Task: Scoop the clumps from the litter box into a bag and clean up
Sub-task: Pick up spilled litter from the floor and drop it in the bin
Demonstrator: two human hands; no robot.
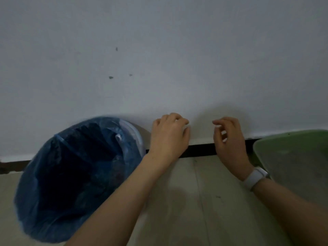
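A round bin lined with a blue plastic bag (74,174) stands on the floor at the left, its mouth open and its inside dark. The pale green litter box (292,157) shows only as a corner at the right edge; its contents are out of sight. Both my hands hang in the air in front of the wall, between the bin and the box. My left hand (168,137) has its fingers curled in with nothing visible inside them. My right hand (229,141), with a white wristband, has loosely bent fingers and holds nothing. No scoop is in view.
A white wall (159,59) with a few small dark marks fills the upper half. A dark skirting strip (200,151) runs along its foot. Light floorboards (186,201) lie between the bin and the litter box.
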